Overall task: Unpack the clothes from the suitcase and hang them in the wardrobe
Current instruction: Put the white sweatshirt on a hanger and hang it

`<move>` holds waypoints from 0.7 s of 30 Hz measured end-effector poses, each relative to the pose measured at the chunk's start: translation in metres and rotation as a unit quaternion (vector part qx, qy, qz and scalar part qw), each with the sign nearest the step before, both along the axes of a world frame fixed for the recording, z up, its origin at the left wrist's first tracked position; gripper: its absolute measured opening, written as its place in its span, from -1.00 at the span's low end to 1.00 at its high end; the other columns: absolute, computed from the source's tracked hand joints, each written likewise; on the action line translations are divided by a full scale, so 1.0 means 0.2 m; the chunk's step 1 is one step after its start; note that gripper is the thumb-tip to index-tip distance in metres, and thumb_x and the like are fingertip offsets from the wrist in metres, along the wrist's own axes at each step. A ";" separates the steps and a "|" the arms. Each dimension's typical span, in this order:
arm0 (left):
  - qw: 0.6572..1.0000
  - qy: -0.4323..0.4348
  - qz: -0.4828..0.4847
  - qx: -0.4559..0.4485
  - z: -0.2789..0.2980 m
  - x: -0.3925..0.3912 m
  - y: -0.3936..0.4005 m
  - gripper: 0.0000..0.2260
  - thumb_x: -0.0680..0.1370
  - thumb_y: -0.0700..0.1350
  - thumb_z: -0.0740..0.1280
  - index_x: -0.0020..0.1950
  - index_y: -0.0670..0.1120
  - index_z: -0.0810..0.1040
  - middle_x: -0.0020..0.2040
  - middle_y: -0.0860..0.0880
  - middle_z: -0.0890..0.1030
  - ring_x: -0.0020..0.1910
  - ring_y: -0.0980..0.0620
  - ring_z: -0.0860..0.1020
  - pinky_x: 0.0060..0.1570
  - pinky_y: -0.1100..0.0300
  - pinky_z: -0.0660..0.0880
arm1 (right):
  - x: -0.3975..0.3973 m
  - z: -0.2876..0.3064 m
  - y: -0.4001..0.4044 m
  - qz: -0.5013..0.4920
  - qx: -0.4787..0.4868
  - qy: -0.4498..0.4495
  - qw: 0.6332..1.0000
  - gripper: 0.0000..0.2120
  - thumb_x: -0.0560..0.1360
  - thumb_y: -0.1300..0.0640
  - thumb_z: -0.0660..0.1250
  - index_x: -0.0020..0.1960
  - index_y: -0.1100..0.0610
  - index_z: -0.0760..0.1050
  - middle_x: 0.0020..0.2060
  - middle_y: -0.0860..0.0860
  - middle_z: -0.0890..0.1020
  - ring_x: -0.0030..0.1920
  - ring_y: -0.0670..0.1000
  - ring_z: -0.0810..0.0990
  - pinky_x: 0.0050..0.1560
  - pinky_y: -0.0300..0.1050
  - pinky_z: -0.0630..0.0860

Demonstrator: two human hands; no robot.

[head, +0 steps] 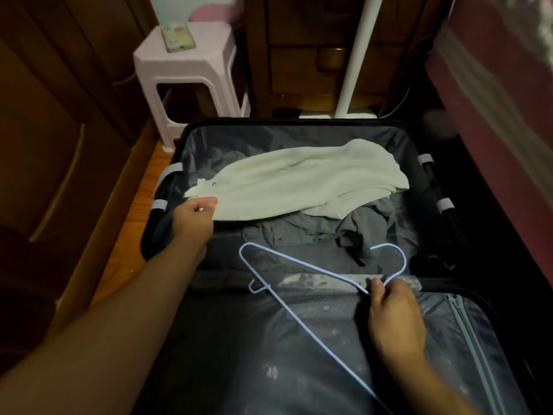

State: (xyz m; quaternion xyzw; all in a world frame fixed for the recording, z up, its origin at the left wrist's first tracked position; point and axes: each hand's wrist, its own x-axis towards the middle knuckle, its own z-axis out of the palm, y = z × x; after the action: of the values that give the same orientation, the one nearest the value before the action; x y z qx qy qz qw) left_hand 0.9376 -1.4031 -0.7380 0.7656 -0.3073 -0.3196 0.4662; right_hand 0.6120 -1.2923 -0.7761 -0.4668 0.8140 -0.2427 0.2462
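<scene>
Head view, looking down: an open black suitcase with grey lining [299, 133] lies on the floor, a cream-white knitted garment [299, 178] spread in its far half over crumpled grey clothes [314, 232]. The left hand [194, 217] pinches the garment's near-left edge, fingers curled. The right hand [395, 319] grips a pale blue wire hanger [299, 265] at its neck, just below the hook. Likely risks: the hanger's hook or small notch may snag the knit or lining, and lifting by one edge may drag the grey clothes along.
</scene>
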 end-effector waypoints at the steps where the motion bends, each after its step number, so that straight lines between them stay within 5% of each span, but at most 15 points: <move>1: 1.000 0.002 0.001 0.010 0.09 0.01 0.05 -0.82 0.61 -0.23 0.36 0.18 -0.10 0.66 0.19 -0.06 0.61 0.22 -0.08 0.56 0.26 0.08 0.51 | -0.02 0.03 0.01 0.016 0.024 -0.028 0.999 -0.69 0.64 -0.03 0.20 -0.19 0.15 0.39 -0.17 0.19 0.57 -0.03 0.28 0.57 -0.15 0.01 0.33; 4: 0.997 0.041 -0.047 0.041 0.38 -0.03 0.25 -0.68 0.58 -0.29 0.36 0.24 0.07 0.54 0.33 -0.02 0.49 0.27 -0.08 0.51 0.28 -0.08 0.53 | -0.10 0.30 0.08 0.045 0.076 -0.094 0.992 -0.78 0.65 0.03 0.21 -0.10 0.14 0.41 -0.19 0.19 0.61 -0.06 0.30 0.60 -0.13 0.03 0.40; 9: 0.979 0.133 -0.067 0.139 0.91 -0.20 0.74 -0.55 0.55 -0.42 0.31 0.07 0.17 0.62 0.37 -0.08 0.48 0.34 -0.17 0.49 0.34 -0.13 0.48 | -0.24 1.13 0.39 0.088 0.103 -0.023 0.991 -0.81 0.66 0.05 0.18 -0.08 0.13 0.37 -0.13 0.28 0.61 -0.05 0.35 0.58 -0.16 0.04 0.35; 12: 0.960 0.196 -0.080 0.181 1.39 -0.36 1.02 -0.48 0.54 -0.45 0.29 0.21 0.16 0.57 0.42 -0.09 0.48 0.33 -0.12 0.49 0.34 -0.05 0.47 | -0.34 1.65 0.65 0.074 0.151 0.008 0.986 -0.80 0.67 0.03 0.14 -0.02 0.12 0.43 -0.09 0.24 0.64 -0.03 0.33 0.60 -0.18 0.06 0.37; 17: 0.955 0.136 -0.228 0.134 2.35 -0.72 1.37 -0.46 0.58 -0.38 0.32 0.41 0.15 0.51 0.46 0.13 0.41 0.44 0.17 0.37 0.47 0.18 0.31 | -0.35 2.49 0.95 0.083 0.122 -0.080 0.986 -0.86 0.63 0.08 0.28 -0.01 -0.09 0.60 -0.08 0.05 0.68 -0.07 0.09 0.65 -0.05 0.02 0.56; 19: 0.935 0.081 -0.329 0.106 2.69 -0.79 1.47 -0.49 0.58 -0.36 0.29 0.35 0.20 0.53 0.43 0.23 0.40 0.41 0.31 0.34 0.46 0.30 0.26 | -0.33 2.82 1.03 0.093 0.115 -0.137 0.979 -0.83 0.63 0.15 0.28 0.00 -0.05 0.62 -0.07 0.06 0.66 -0.13 0.00 0.64 -0.11 -0.15 0.57; 21: 0.942 0.053 -0.323 0.081 2.97 -0.75 1.51 -0.50 0.55 -0.39 0.25 0.17 0.21 0.62 0.26 0.29 0.50 0.23 0.46 0.42 0.23 0.57 0.29 | -0.32 3.11 1.08 0.099 0.103 -0.166 0.976 -0.79 0.64 0.15 0.26 -0.04 -0.06 0.62 -0.08 -0.01 0.68 -0.16 -0.12 0.62 -0.20 -0.35 0.50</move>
State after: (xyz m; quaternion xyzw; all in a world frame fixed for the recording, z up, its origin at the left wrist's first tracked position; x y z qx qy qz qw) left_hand 0.7876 -1.1009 -0.1439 0.6424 -0.4857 -0.5169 0.2905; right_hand 0.5473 -1.0769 -0.1538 -0.4707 0.7321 -0.2060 0.4473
